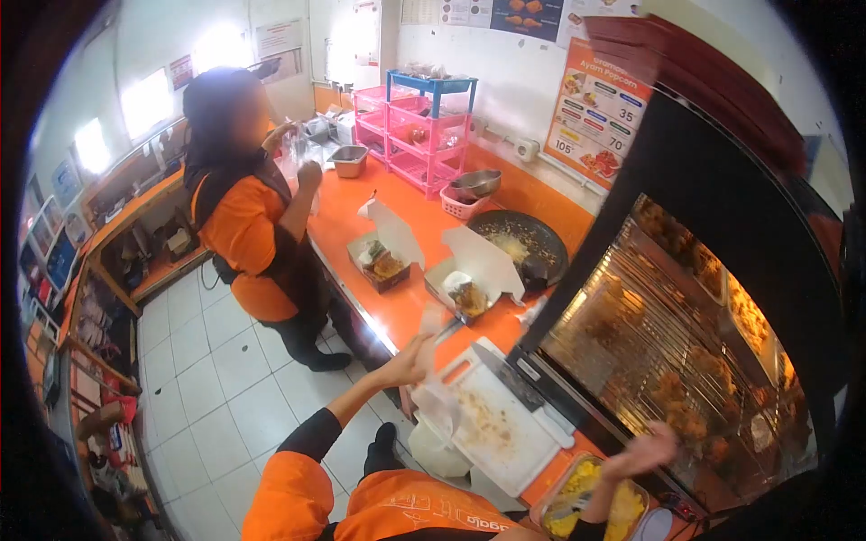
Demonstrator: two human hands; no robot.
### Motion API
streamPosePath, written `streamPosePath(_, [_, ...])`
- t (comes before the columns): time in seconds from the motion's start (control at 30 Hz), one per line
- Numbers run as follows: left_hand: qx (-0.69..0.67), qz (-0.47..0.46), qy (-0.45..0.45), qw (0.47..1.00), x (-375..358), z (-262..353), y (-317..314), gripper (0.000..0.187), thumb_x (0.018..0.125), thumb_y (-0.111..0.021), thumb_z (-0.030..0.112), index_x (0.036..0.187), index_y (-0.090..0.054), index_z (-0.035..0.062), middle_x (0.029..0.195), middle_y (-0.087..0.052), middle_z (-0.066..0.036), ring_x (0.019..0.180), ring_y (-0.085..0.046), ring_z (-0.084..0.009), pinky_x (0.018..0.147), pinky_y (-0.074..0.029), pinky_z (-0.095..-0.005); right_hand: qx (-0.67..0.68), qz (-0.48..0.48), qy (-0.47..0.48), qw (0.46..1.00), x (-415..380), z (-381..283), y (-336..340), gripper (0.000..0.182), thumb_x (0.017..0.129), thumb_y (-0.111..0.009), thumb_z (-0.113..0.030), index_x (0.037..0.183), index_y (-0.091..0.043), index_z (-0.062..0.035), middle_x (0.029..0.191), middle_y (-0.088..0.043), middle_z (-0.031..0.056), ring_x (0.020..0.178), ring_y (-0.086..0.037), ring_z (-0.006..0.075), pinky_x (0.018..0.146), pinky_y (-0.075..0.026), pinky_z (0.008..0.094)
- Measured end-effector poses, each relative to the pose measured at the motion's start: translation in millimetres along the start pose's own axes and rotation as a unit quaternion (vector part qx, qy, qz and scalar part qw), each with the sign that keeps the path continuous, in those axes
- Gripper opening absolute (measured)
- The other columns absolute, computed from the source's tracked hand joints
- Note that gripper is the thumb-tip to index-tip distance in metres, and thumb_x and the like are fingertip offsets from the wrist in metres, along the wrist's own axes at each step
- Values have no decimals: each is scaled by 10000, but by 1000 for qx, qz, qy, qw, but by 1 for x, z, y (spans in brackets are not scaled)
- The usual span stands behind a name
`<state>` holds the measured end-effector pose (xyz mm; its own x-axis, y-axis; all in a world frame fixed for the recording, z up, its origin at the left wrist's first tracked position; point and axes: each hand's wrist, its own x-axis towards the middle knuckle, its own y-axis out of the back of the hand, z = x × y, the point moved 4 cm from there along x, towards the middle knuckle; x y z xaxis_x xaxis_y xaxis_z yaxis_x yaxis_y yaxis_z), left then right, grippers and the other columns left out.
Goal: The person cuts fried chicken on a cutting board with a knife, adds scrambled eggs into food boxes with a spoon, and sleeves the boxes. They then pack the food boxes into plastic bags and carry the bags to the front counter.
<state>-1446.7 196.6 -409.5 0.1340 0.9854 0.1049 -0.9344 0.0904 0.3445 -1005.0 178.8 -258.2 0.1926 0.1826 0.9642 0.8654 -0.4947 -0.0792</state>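
White walls (505, 104) and pale floor tiles (203, 329) frame an orange counter (338, 203) in the head view. Near the counter's edge, the person's left hand (409, 362) has its fingers bent at a pale, blurred piece of plastic (439, 403); it cannot be told whether they are clamped on it. This plastic hangs beside the upper left part of a white chopping board (541, 440), which is strewn with crumbs. The right hand (639, 453) is raised, fingers apart, above a tray (547, 499) of yellow food (622, 516), in front of a lit cabinet (667, 153) of fried food (622, 298). Beyond the board stand two open boxes with food inside, one nearer (480, 257) and one farther (397, 231), with a black pan (543, 264) beside the nearer. Past them, a co-worker (239, 212) in orange holds up a clear bag (293, 149) near a pink rack (424, 167).
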Motion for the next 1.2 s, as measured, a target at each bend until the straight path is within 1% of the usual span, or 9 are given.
streamPosePath(0.07, [62,19,13,998,8,-71,31,839,692,-591,19,1434,-199,20,1406,-302,-228,1347,-261,-375,1098,-273,-410,22,-176,-106,978,-37,-22,-103,244,851,-603,-141,1038,-496,-24,996,-509,143,899,-506,258,788,-407,362])
streamPosePath(0.13, [117,19,-15,993,20,-104,56,850,698,-617,50,1431,-189,-4,1416,-283,-259,1357,-234,-411,1128,-219,-416,-60,-333,-12,941,-53,-42,-198,180,810,-612,-72,976,-551,-38,865,-569,128,813,-561,288,714,-443,375])
streamPosePath(0.2, [146,-8,-44,988,34,-115,74,852,731,-632,85,1446,-174,22,1450,-257,-245,1333,-289,-414,1103,-280,-433,-46,-412,-183,891,-85,-31,-273,230,835,-628,-104,1002,-527,17,779,-566,139,716,-567,299,686,-454,381])
streamPosePath(0.3, [221,-72,51,971,53,-95,93,842,787,-649,166,1470,-166,80,1498,-270,-105,1116,-514,-383,887,-462,-474,-195,-418,-339,820,-152,42,-341,347,896,-557,-298,1007,-549,31,906,-606,221,813,-595,379,723,-466,445])
streamPosePath(0.43, [353,-97,-29,930,77,-99,109,845,773,-686,282,1457,-233,82,1478,-321,-70,1033,-538,-317,835,-466,-448,-221,-380,-544,715,-218,135,-368,491,932,-451,-433,1031,-553,37,976,-615,298,916,-594,452,787,-454,513])
streamPosePath(0.7, [345,5,-91,934,100,-133,151,887,708,-690,552,1392,-385,77,1405,-343,-246,1142,-444,-399,951,-398,-482,-326,-381,-465,729,-225,140,-388,370,943,-475,-249,1087,-560,81,937,-616,314,904,-594,476,783,-466,514])
streamPosePath(0.93, [400,-3,-20,916,130,-157,191,918,706,-658,628,1416,-369,124,1452,-296,-189,1236,-363,-428,996,-318,-573,-242,-394,-430,775,-232,154,-388,326,933,-497,-204,1094,-576,69,944,-609,297,908,-587,454,783,-457,492])
streamPosePath(1.07, [406,-132,40,903,147,-165,205,1181,625,-667,715,1502,-125,137,1471,-273,-168,1280,-319,-393,1006,-255,-600,-196,-396,-454,774,-213,140,-410,344,928,-518,-226,1111,-587,57,987,-618,295,970,-585,444,813,-450,471])
streamPosePath(1.2, [344,-61,-16,937,155,-167,206,1332,565,-712,720,1499,-15,76,1458,-277,-206,1201,-377,-410,980,-261,-586,-182,-383,-442,790,-235,146,-433,354,942,-502,-247,1039,-573,87,901,-622,287,865,-603,446,741,-457,467])
